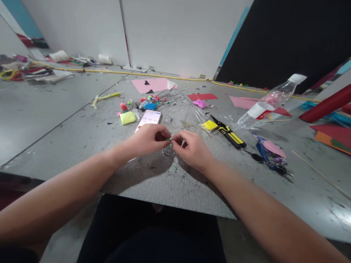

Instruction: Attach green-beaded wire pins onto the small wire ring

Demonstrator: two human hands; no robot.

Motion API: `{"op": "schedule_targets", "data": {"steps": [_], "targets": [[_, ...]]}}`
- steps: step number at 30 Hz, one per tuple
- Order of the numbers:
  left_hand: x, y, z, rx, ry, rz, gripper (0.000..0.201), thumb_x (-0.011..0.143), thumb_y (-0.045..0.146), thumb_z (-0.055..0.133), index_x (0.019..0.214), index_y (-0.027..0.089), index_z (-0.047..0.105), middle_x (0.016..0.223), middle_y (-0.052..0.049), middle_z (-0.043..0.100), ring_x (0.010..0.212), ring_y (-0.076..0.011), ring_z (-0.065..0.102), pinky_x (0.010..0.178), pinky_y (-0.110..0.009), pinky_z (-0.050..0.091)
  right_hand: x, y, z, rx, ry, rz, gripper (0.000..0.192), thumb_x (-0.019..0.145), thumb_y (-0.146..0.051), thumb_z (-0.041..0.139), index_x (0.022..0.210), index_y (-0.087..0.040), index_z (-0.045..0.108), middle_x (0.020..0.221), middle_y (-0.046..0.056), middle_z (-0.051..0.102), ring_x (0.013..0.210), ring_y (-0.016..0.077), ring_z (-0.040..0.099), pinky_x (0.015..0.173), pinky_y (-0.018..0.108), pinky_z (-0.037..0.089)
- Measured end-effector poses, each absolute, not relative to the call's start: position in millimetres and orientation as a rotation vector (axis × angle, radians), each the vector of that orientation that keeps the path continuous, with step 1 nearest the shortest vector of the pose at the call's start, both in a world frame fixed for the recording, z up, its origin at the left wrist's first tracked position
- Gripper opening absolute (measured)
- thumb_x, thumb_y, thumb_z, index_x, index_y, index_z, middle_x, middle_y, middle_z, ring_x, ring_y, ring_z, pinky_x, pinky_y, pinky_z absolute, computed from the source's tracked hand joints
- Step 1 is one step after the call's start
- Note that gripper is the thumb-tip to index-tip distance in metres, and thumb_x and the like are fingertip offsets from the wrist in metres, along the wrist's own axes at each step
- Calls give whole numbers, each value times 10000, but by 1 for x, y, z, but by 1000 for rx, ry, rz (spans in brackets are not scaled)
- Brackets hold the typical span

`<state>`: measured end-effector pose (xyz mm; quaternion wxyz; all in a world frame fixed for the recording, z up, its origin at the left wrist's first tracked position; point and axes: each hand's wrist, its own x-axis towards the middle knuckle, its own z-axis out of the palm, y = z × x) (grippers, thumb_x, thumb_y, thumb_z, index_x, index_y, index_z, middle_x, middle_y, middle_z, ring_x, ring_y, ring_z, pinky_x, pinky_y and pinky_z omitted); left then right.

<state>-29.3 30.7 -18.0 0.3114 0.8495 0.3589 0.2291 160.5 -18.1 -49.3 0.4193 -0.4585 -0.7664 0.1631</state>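
My left hand (148, 140) and my right hand (194, 148) meet near the table's front, their fingertips pinched on a tiny green piece (169, 139), perhaps clay or paper. Just beneath the fingertips is a small rounded wire form (168, 152), partly hidden by my right fingers. A few green crumbs (175, 167) lie on the table in front of it. Behind my left hand lies a phone (149, 118) with a running timer on its screen. Pliers with yellow and black handles (229, 134) rest to the right of my right hand.
Packets of yellow (127, 117), blue (150, 106) and pink clay (200, 103) lie beyond the hands. A clear plastic bottle (257, 113) leans at the right. Near it are scissors (274, 166) and a thin stick (320, 173). Pink paper (153, 84) lies farther back.
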Motion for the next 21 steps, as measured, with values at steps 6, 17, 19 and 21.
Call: {"op": "schedule_targets", "data": {"steps": [6, 17, 19, 21], "targets": [[-27, 30, -17, 2335, 920, 484, 152, 798, 217, 616, 867, 157, 737, 728, -19, 711, 671, -126, 606, 613, -258, 433, 160, -17, -50, -1182, -1962, 465, 92, 810, -241, 551, 727, -205, 540, 720, 17, 589, 665, 156, 525, 598, 286, 401], [-28, 33, -17, 2310, 1037, 544, 174, 808, 269, 618, 867, 155, 735, 678, -13, 665, 620, -120, 550, 587, -264, 399, 167, -13, -53, -1194, -1607, 460, 101, 824, -268, 617, 796, -183, 665, 780, 46, 715, 702, 173, 642, 627, 309, 494], [-28, 34, -17, 2287, 1056, 562, 178, 809, 276, 619, 863, 153, 736, 682, -19, 673, 626, -124, 556, 587, -265, 401, 167, -13, -53, -1172, -1635, 471, 107, 832, -261, 629, 815, -181, 698, 808, 56, 733, 745, 185, 664, 630, 310, 504], [-28, 34, -17, 2274, 1058, 571, 179, 809, 278, 621, 859, 150, 735, 685, -25, 679, 630, -127, 561, 588, -267, 403, 165, -14, -52, -1152, -1684, 446, 107, 843, -252, 635, 833, -187, 720, 831, 59, 742, 783, 193, 675, 648, 318, 513]]}}
